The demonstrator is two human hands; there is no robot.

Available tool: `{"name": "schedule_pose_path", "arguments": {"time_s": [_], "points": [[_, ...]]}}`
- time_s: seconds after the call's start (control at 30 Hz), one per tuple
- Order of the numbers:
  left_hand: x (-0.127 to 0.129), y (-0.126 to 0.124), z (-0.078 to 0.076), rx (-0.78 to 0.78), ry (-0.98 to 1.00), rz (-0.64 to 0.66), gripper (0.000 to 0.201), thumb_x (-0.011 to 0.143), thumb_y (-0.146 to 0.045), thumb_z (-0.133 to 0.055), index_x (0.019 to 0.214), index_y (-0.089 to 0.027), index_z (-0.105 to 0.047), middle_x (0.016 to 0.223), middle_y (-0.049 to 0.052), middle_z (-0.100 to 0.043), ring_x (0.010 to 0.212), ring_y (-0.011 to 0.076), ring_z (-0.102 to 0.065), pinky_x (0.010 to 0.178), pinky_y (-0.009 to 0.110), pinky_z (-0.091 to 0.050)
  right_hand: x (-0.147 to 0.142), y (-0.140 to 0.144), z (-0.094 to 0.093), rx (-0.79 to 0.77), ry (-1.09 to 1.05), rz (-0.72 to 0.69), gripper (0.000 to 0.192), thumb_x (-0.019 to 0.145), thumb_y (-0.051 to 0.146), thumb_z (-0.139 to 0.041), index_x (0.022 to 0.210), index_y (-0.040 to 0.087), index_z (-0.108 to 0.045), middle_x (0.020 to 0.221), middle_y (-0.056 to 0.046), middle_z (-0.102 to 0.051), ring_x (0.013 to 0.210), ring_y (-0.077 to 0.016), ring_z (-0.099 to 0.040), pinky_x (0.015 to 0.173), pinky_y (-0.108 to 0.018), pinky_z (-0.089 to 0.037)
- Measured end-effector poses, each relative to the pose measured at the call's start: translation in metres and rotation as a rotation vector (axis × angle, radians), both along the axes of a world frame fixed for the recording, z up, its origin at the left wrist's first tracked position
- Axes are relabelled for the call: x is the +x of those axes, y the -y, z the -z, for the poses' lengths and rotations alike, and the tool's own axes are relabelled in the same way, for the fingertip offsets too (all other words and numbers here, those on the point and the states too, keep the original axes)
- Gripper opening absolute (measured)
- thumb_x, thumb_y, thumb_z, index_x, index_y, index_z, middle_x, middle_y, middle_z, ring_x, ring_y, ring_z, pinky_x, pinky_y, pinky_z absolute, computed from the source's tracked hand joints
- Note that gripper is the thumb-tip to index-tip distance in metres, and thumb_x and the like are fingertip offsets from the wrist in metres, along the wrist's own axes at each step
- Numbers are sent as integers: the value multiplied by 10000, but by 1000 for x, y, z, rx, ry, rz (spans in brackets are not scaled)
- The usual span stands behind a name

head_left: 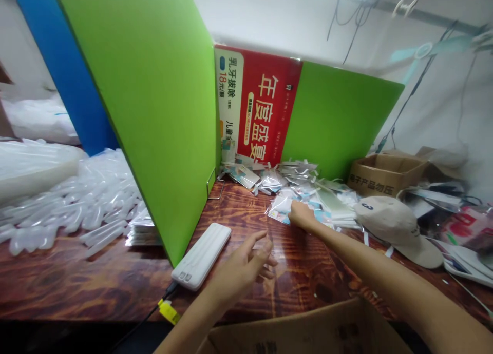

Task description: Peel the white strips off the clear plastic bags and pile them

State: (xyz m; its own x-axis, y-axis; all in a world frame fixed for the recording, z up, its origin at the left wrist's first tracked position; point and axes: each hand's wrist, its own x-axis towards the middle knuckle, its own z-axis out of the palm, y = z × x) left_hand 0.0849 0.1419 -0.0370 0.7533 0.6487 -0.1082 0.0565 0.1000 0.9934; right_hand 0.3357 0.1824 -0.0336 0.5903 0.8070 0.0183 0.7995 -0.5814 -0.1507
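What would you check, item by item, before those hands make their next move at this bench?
1. Right hand has reached the heap of clear packets: ok, its fingers rest on a packet at the near edge.
2. Grip closed on one packet: cannot tell, the fingers are hidden.
3. Left hand ready: ok, it hovers open over the wooden table, with a clear film at its fingertips.
4. White power bank out of the way: ok, it lies beside the left hand, apart from it.
5. Beige cap clear of the right arm: ok, it sits apart.
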Motion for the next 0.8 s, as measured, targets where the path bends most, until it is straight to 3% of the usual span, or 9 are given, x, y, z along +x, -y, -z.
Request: {"name": "schedule_pose_path", "arguments": {"time_s": [0.17, 0.27, 0.4, 0.5, 0.57, 0.67, 0.73, 0.8], "points": [[0, -1, 1, 294, -65, -104, 716, 887, -632, -415, 1380, -113, -436, 1009, 153, -720, 896, 278, -698, 798, 396, -514, 3, 18, -26, 152, 24, -52, 263, 962, 341, -585, 1142, 150, -599, 1113, -75, -623, 948, -206, -629, 825, -404, -540], [1, -4, 6, 461, -107, -198, 694, 880, -556, -494, 1393, -94, -433, 1192, 202, -663, 1114, 315, -629, 945, 431, -475, -6, 32, -47, 304, 4, -113, 218, 968, 340, -564, 1052, 143, -602, 983, -47, -632, 846, -178, -625, 769, -364, -530], [0, -11, 13, 584, -131, -320, 838, 842, -520, -575, 1486, -81, -267, 1498, 242, -393, 1383, 341, -386, 1114, 475, -321, -38, 56, -62, 495, -69, -302, 102, 954, 243, -461, 938, 164, -524, 847, -38, -626, 768, -177, -606, 708, -315, -487], [-6, -16, 11, 656, -124, -377, 995, 794, -538, -642, 1518, -78, -136, 1583, 241, -215, 1460, 344, -225, 1169, 502, -206, -68, 77, -66, 588, -135, -503, 100, 930, 269, -388, 927, 199, -459, 816, -49, -627, 748, -192, -598, 673, -304, -466], [-12, -17, 6, 669, -93, -380, 1075, 750, -551, -700, 1521, -87, -113, 1591, 245, -181, 1469, 362, -180, 1171, 524, -185, -84, 91, -70, 617, -168, -647, 116, 922, 305, -374, 934, 212, -442, 801, -46, -615, 736, -196, -588, 662, -304, -461], [-22, -17, -3, 629, -20, -333, 1053, 731, -532, -742, 1512, -118, -168, 1527, 235, -352, 1406, 369, -342, 1121, 513, -300, -97, 109, -80, 617, -196, -823, 116, 926, 313, -373, 917, 223, -445, 751, -26, -583, 671, -179, -553, 617, -288, -448], [-28, -16, -9, 597, -5, -263, 904, 752, -516, -734, 1464, -151, -311, 1346, 187, -587, 1233, 348, -558, 1024, 478, -427, -100, 118, -86, 619, -188, -908, 99, 944, 272, -370, 896, 226, -443, 748, -26, -589, 653, -170, -549, 596, -278, -442], [-33, -13, -14, 596, -10, -178, 767, 764, -516, -724, 1391, -173, -446, 1158, 130, -711, 1071, 326, -661, 926, 440, -500, -102, 124, -89, 646, -164, -974, 91, 963, 217, -372, 915, 225, -449, 821, -46, -638, 703, -169, -591, 621, -277, -463]]}}
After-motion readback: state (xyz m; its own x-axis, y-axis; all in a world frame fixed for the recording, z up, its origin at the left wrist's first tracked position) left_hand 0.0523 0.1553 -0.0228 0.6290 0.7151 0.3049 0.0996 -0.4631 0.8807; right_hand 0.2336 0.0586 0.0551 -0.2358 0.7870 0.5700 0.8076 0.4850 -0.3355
